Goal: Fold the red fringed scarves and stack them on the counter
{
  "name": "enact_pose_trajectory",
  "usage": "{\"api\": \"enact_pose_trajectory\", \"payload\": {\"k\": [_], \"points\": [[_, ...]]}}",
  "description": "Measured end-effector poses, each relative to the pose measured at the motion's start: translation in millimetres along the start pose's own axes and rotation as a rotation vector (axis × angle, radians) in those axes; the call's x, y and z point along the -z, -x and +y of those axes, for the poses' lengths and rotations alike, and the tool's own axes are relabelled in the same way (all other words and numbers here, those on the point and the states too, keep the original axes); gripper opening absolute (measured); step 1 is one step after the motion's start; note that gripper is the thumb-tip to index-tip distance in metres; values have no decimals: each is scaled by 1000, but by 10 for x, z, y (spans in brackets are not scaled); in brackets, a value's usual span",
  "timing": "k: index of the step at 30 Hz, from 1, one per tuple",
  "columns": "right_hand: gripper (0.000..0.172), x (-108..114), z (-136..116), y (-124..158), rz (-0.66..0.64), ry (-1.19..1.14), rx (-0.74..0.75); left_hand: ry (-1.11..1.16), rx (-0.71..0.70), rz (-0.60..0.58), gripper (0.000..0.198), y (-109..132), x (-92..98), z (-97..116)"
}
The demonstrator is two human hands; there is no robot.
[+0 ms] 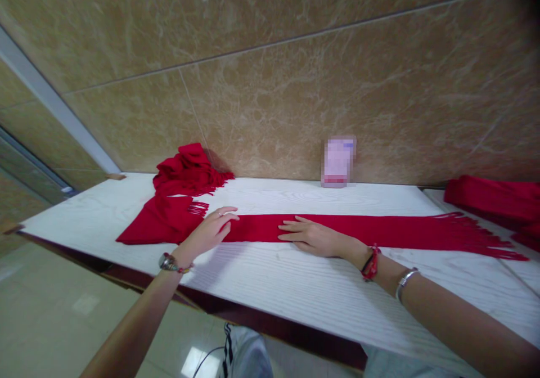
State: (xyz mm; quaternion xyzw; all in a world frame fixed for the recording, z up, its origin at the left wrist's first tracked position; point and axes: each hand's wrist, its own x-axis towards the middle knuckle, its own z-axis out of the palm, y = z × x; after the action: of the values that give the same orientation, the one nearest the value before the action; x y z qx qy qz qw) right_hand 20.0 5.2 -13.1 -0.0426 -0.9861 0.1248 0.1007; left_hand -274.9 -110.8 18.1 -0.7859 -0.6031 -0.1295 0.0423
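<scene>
Red fringed woollen scarf — laid flat lengthwise along white wood-grain worktop; left hand and right hand both open, palms pressing it — nothing gripped.

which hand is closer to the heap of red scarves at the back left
Left. The left hand lies just beside the heap, on the long scarf; the right hand rests farther right along it.

Soft even light, wide-angle bending, dark blurred corners.
</scene>
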Motion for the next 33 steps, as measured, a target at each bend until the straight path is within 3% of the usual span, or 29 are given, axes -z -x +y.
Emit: {"api": "enact_pose_trajectory", "payload": {"k": [3, 6, 12, 16, 21, 25, 29, 33], "points": [[42, -12, 3, 5, -3, 4, 0, -25, -29, -85, 41, -158, -264, 181], [44, -23, 12, 23, -34, 30, -26, -79, -39, -179, 43, -176, -440, 152], [41, 6, 12, 42, -61, 13, -40, -86, -25, -248, 45, -135, -388, 25], [42, 20, -3, -5, -22, -32, -91, -77, -1, -223, 44, -292, -360, 257], [49, -43, -52, -129, 162, 112, -286, -44, 39, -164, 49, -508, -523, 534], [52, -136, -41, -149, 67, 214, -351, -81, 20, -152, 49, -526, -636, 532], [51, -145, 64, 45, 37, 296, -412, -100, 7, -131, 48, -510, -657, 487], [48, -71, 299, 583, 50, 412, -461, -129, 2, -144, 49, -520, -655, 475]]}}
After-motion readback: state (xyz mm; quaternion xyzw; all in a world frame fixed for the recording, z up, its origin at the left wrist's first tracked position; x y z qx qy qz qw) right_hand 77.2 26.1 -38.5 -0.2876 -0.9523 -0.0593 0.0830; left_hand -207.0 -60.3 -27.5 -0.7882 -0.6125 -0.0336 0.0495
